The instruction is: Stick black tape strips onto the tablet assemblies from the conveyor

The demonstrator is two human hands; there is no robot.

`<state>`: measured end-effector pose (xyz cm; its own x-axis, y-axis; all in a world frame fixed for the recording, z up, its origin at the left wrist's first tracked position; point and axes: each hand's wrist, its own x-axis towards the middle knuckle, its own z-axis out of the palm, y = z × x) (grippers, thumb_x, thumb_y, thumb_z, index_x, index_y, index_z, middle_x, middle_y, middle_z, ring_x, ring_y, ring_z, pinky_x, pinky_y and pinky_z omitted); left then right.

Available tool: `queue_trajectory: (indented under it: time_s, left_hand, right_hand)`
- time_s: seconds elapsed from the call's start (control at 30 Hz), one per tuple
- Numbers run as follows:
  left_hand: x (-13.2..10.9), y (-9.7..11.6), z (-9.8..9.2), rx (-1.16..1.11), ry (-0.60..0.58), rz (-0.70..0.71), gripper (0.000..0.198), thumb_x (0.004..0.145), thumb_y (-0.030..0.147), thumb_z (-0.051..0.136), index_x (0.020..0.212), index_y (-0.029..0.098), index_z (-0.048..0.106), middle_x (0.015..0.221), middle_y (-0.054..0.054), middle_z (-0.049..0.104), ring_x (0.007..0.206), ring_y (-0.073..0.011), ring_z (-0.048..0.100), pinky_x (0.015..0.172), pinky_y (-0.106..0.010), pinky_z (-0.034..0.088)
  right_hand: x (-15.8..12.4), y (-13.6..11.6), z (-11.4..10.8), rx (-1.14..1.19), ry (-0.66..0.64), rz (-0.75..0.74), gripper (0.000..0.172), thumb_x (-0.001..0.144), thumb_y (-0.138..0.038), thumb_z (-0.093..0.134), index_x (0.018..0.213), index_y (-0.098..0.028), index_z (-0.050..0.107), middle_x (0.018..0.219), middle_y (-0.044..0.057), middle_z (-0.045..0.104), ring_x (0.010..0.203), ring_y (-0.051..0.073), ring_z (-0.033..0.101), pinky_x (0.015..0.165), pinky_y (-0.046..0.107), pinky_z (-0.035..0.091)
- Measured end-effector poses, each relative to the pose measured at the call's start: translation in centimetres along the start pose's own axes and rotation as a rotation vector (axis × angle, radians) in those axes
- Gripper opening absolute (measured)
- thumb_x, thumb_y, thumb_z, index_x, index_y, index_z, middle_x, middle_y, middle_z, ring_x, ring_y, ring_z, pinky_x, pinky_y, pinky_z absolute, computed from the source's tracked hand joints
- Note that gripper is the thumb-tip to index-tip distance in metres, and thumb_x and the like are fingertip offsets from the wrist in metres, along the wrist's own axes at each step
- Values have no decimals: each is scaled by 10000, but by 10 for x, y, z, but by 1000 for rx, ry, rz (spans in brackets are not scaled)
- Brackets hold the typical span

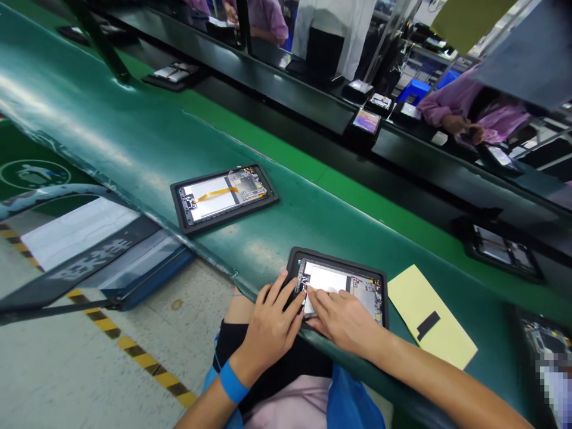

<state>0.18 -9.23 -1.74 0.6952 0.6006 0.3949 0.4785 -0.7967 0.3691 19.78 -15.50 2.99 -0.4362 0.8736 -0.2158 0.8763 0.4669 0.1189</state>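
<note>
An opened tablet (328, 277) with its battery and circuit board bared lies in a black tray (339, 257) at the bench's near edge. My left hand (272, 325) rests over the tray's left side, fingers stretched out and fingertips on the tablet's left end. Bent over the white battery area is my right hand (342, 316), its fingertips closed together near the left-end connector, close to a bit of orange ribbon cable. What those fingertips pinch or press is hidden. To the right of the tray lies a yellow pad (431, 316) bearing a black strip (428, 326).
Another opened tablet (223, 195) with an orange ribbon cable sits in a black tray further left on the green bench (134, 149). Beyond runs a dark conveyor (286, 101) carrying several trays. Co-workers in pink sleeves (451, 101) work across it. A metal post (100, 42) rises at upper left.
</note>
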Motion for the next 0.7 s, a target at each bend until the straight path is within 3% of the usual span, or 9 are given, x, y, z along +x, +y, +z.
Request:
queue_trajectory:
  time_s: [0.23,0.7]
  left_hand:
    - [-1,1,1,-16,5,-6,321,995,227,490,1231,205,706,1398,-104,651,1420,-336,481,1045,-472,433]
    - [-6,0,10,-57,17,-3,376,1004,249,479,1328,197,663,1461,-117,598,1444,-345,438,1066,-494,392]
  right_hand:
    - [0,7,-4,49,-17,2,530,1075,-431,451,1418,-32,516,1140,151,681,858,237,684,691,367,529]
    - [-5,14,7,118,132,-26,454,1072,-328,424,1407,-36,515,1084,158,697,825,224,689,663,336,528]
